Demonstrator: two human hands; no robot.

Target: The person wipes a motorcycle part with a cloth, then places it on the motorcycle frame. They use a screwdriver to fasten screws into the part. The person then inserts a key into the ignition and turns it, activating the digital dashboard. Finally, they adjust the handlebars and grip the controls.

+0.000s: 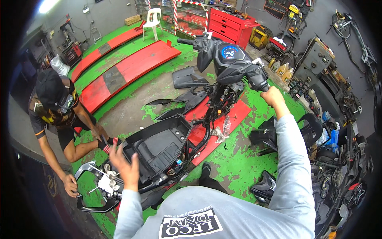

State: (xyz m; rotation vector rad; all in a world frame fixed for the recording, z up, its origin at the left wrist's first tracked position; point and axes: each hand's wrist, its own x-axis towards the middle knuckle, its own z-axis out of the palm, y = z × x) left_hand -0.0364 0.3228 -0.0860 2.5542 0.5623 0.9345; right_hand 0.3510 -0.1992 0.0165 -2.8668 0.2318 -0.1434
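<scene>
A partly stripped scooter (217,99) stands beside me, its seat off and its underseat storage bin (163,145) exposed. My right hand (273,96) is wrapped round the right handlebar grip (259,83). Raised over the scooter's rear, my left hand (126,167) has its fingers spread and holds nothing. The lit instrument display (230,52) glows blue between the handlebars. At the tail, a crouching co-worker (55,103) has one hand on the black rear grab rail (95,207); the co-worker's other hand is low, near their own foot.
Black body panels (189,77) lie on the floor beyond the scooter. Red ramps (127,71) stretch across the far left. A red tool cabinet (229,28) and white plastic chair (152,23) stand at the back. Piled parts and a black chair (310,129) crowd the right.
</scene>
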